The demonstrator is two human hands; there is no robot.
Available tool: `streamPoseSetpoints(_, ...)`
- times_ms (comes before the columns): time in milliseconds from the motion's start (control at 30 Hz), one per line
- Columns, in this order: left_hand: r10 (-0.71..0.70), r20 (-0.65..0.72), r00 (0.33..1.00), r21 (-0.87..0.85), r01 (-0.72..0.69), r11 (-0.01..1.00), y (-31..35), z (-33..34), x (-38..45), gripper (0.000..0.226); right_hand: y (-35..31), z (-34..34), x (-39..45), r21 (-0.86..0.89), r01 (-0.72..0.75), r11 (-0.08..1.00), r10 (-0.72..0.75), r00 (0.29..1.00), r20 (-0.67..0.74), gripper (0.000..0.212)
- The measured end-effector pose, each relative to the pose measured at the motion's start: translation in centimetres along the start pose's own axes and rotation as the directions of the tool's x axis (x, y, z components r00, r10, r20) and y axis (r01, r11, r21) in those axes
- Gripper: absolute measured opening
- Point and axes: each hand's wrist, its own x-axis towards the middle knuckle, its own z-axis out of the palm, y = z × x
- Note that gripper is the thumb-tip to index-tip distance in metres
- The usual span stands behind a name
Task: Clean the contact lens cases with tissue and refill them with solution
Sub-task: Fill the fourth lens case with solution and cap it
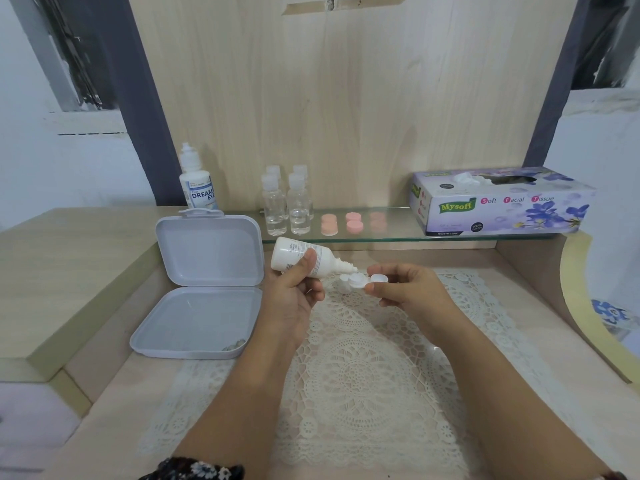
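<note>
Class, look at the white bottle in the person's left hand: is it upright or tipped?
Tipped. The bottle lies nearly sideways, nozzle over the lens case.

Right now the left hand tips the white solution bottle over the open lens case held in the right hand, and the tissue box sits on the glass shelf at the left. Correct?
Not quite. The head view shows the tissue box at the right end of the glass shelf, not the left. The rest holds: the left hand tips the white solution bottle over the open lens case held in the right hand.

Open white plastic box beside a lace mat (four clear small bottles on the glass shelf)
</note>
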Motion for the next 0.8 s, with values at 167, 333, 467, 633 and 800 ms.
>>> streamPoseSetpoints(167,-0.004,0.003,1.000,-0.002,0.004,1.000,0.02,0.01,0.02,0.076,0.08,0.01,0.07,0.003,0.001,1.000,-0.001,1.000,0.000,0.023)
streamPoseSetpoints(333,-0.004,-0.008,1.000,-0.008,0.004,1.000,0.04,0.02,0.06,0.072,0.07,0.01,0.06,0.012,-0.004,1.000,0.004,1.000,-0.001,0.023)
streamPoseSetpoints(467,-0.008,-0.002,1.000,-0.005,0.008,1.000,0.11,0.05,0.09,0.066,0.09,-0.01,0.10,0.018,-0.005,1.000,0.005,1.000,0.004,0.023)
streamPoseSetpoints(633,-0.015,0.011,1.000,0.000,0.015,1.000,0.17,0.06,-0.01,0.059,0.03,0.00,0.07,0.016,-0.005,1.000,0.005,1.000,0.007,0.023)
streamPoseSetpoints(800,-0.009,0.008,1.000,-0.005,0.009,1.000,0.22,0.04,-0.10,0.056,0.06,0.02,0.05,0.015,-0.006,1.000,0.006,1.000,0.002,0.023)
